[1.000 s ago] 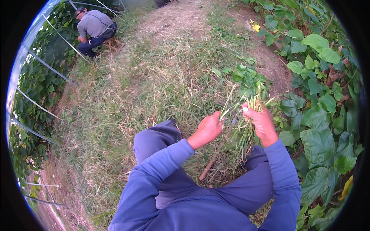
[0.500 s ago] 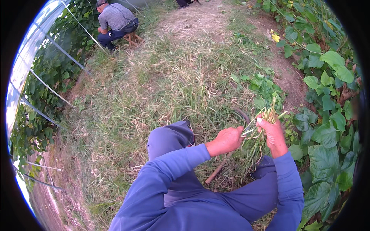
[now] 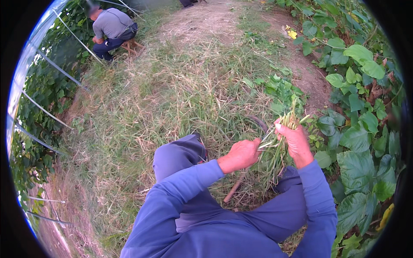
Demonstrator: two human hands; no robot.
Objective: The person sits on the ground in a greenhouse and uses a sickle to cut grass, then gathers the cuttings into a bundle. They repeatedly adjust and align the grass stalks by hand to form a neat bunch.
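My right hand [image 3: 297, 144] is closed around a bunch of cut grass [image 3: 289, 122], its pale stem ends sticking up above the thumb and green blades hanging below. Just left of it, my left hand [image 3: 240, 155] is closed on several strands of the same bunch, which stretch between the two fists. Beneath the hands a wooden handle [image 3: 234, 191] lies on the grass between my legs. A curved dark piece [image 3: 259, 122] shows beyond the left hand; whether it joins the handle is hidden.
Cut and standing grass [image 3: 185, 99] covers the ground ahead. Leafy vines [image 3: 357, 167] rise close on the right, beside a bare soil strip [image 3: 316, 81]. At the far left a person [image 3: 112, 28] sits on a low wooden stool [image 3: 132, 46], near slanting poles [image 3: 60, 64] and more vines.
The view has shifted slightly, so everything sits further left in it. Both hands keep their hold on the grass, with little change between them.
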